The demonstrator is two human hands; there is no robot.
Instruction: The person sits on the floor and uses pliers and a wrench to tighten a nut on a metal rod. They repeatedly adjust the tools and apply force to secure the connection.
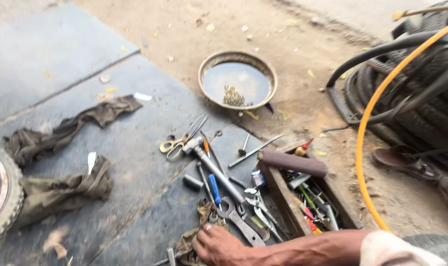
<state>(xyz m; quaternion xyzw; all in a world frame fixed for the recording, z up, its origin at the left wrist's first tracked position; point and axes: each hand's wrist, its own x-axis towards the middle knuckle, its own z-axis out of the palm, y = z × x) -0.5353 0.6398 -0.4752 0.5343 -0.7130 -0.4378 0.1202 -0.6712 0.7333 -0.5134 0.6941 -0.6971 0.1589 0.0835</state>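
Hand in view: one hand (218,245), entering from 4 o'clock on a bare forearm with a pale rolled sleeve; which of the person's hands it is cannot be told for sure, most likely the right.
Hand state: fingers curled down among the tools and an olive rag (192,236); whether they grip anything cannot be told.
Other hand: not in view.
Nearest thing: a grey spanner (239,222), on the stone floor (135,148) just at 1 o'clock of the knuckles.
Handling, judged: steel, stiff, fairly heavy, possibly greasy; best held around the mid-shaft.
Beside it: blue-handled screwdriver (214,189), hammer (215,170), pliers (257,201).
At 11 o'clock: scissors with yellow handles (178,142).
At 3 o'clock: open wooden toolbox (283,197).
At 12 o'clock, well apart: round pan of water (237,80) on dirt.
At 9 o'clock: rags, tyre (2,197).
At 2 o'clock: yellow hose (369,123).
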